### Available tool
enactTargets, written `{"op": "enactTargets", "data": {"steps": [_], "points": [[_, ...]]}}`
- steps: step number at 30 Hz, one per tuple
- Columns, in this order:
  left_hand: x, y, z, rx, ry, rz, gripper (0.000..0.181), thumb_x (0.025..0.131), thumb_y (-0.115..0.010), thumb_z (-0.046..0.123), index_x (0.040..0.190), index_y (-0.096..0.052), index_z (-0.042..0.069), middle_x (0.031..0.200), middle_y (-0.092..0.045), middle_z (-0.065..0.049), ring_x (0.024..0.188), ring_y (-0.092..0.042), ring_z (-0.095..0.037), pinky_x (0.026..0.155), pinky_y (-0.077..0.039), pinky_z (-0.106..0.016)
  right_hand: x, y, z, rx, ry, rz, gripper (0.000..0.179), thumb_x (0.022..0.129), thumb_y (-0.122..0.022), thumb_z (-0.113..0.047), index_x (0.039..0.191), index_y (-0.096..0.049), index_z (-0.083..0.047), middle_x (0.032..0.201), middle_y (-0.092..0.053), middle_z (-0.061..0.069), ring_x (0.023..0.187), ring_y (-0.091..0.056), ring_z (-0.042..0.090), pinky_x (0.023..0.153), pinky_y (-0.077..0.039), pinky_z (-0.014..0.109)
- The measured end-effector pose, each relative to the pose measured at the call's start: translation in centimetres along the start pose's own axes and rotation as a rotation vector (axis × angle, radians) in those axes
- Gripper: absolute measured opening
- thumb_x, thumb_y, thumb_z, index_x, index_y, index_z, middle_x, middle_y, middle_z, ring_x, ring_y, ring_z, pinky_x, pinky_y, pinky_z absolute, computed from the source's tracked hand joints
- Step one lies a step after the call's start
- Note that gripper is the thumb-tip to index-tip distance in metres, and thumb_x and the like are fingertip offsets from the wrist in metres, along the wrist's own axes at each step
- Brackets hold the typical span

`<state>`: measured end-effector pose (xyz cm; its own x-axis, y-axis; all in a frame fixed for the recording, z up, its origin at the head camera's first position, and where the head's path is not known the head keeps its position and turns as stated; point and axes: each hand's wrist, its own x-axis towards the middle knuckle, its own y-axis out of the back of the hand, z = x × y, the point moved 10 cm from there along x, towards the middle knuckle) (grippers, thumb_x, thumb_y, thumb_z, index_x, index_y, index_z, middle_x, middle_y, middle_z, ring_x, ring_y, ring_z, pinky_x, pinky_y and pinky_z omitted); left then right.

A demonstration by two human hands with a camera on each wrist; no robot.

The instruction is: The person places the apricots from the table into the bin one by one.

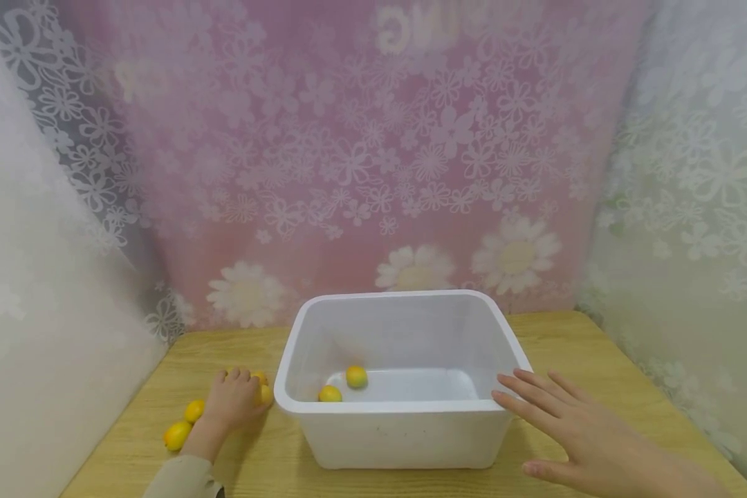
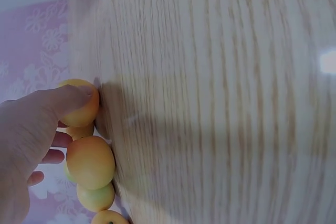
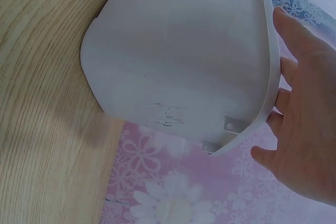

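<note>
My left hand (image 1: 229,404) is low over the table, left of a white plastic tub (image 1: 404,436). In the left wrist view, its thumb lies across a yellow-orange lemon (image 2: 81,111) and the hand pinches it, the index finger mostly hidden behind. More lemons (image 2: 90,162) lie in a row right beside these fingers. Two lemons (image 1: 356,377) sit inside the tub, toward its left end. At the tub's right side, my right hand (image 1: 573,429) is spread with straight fingers, the fingertips right at the rim (image 3: 272,72).
Two further lemons (image 1: 177,436) lie on the wooden table (image 1: 554,346) by the left forearm. Flower-patterned sheeting (image 1: 373,173) encloses the table at the back and both sides.
</note>
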<state>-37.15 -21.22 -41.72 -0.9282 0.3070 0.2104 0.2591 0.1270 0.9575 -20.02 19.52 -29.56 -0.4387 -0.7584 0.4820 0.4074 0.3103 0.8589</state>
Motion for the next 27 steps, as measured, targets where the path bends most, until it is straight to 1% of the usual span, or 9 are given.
{"op": "enactTargets", "data": {"steps": [4, 7, 11, 13, 16, 21, 24, 27], "points": [[0.2, -0.6, 0.0, -0.015, -0.003, 0.002, 0.038, 0.080, -0.064, 0.041, 0.098, -0.064, 0.007, 0.098, -0.060, -0.014, 0.098, -0.052, -0.036, 0.090, -0.034, -0.058, -0.1, -0.2, 0.1, -0.008, -0.012, -0.028, 0.077, 0.082, -0.063, -0.049, 0.142, -0.036, -0.008, 0.147, -0.031, 0.006, 0.138, -0.019, 0.019, 0.111, 0.001, 0.028], [0.3, -0.8, 0.1, -0.029, -0.009, -0.011, 0.040, 0.079, -0.064, 0.040, 0.103, -0.064, 0.009, 0.100, -0.060, -0.014, 0.099, -0.052, -0.036, 0.090, -0.033, -0.059, -0.1, -0.2, 0.1, -0.013, -0.011, -0.028, 0.077, 0.082, -0.063, -0.049, 0.142, -0.037, -0.008, 0.147, -0.031, 0.006, 0.138, -0.019, 0.019, 0.111, 0.001, 0.029], [0.3, -0.3, 0.1, -0.086, 0.003, -0.021, 0.043, 0.078, -0.064, 0.042, 0.103, -0.064, 0.007, 0.101, -0.060, -0.015, 0.100, -0.052, -0.037, 0.090, -0.033, -0.060, 0.0, 0.1, 0.0, -0.010, 0.006, 0.016, 0.076, 0.081, -0.063, -0.050, 0.139, -0.041, -0.007, 0.144, -0.037, 0.009, 0.137, -0.023, 0.020, 0.112, -0.001, 0.030], [0.3, 0.4, 0.0, -0.110, 0.007, -0.008, 0.044, 0.077, -0.063, 0.043, 0.100, -0.065, 0.006, 0.099, -0.060, -0.015, 0.099, -0.052, -0.038, 0.089, -0.034, -0.060, 0.1, 0.2, 0.0, -0.009, 0.007, 0.023, 0.076, 0.081, -0.063, -0.051, 0.138, -0.042, -0.007, 0.144, -0.037, 0.009, 0.136, -0.024, 0.020, 0.112, -0.001, 0.030], [0.1, 1.9, -0.3, -0.117, 0.002, 0.037, 0.043, 0.076, -0.065, 0.044, 0.096, -0.064, 0.005, 0.095, -0.060, -0.014, 0.096, -0.053, -0.038, 0.087, -0.036, -0.058, 0.1, 0.2, 0.1, -0.013, 0.004, 0.019, 0.076, 0.081, -0.061, -0.053, 0.139, -0.042, -0.007, 0.144, -0.037, 0.008, 0.137, -0.023, 0.019, 0.112, 0.000, 0.030], [0.0, 4.5, -0.7, -0.109, -0.017, 0.118, 0.037, 0.074, -0.072, 0.036, 0.092, -0.062, 0.005, 0.091, -0.060, -0.014, 0.091, -0.054, -0.038, 0.083, -0.040, -0.057, 0.1, 0.1, 0.1, -0.025, 0.001, -0.002, 0.075, 0.083, -0.059, -0.054, 0.140, -0.040, -0.009, 0.146, -0.034, 0.006, 0.138, -0.021, 0.017, 0.112, 0.000, 0.029], [0.0, 5.3, -1.0, -0.111, -0.017, 0.130, 0.037, 0.075, -0.072, 0.036, 0.092, -0.062, 0.005, 0.091, -0.059, -0.013, 0.089, -0.055, -0.037, 0.080, -0.041, -0.056, 0.1, 0.2, 0.0, -0.018, 0.002, 0.006, 0.075, 0.082, -0.060, -0.053, 0.139, -0.041, -0.009, 0.146, -0.035, 0.006, 0.137, -0.022, 0.018, 0.112, -0.001, 0.029], [0.2, 5.7, -1.3, -0.122, -0.008, 0.117, 0.040, 0.075, -0.071, 0.040, 0.093, -0.062, 0.006, 0.090, -0.059, -0.011, 0.089, -0.055, -0.035, 0.078, -0.041, -0.054, 0.1, 0.3, 0.0, -0.006, 0.003, 0.022, 0.075, 0.081, -0.062, -0.052, 0.138, -0.043, -0.008, 0.144, -0.037, 0.007, 0.137, -0.024, 0.018, 0.112, -0.001, 0.029]]}}
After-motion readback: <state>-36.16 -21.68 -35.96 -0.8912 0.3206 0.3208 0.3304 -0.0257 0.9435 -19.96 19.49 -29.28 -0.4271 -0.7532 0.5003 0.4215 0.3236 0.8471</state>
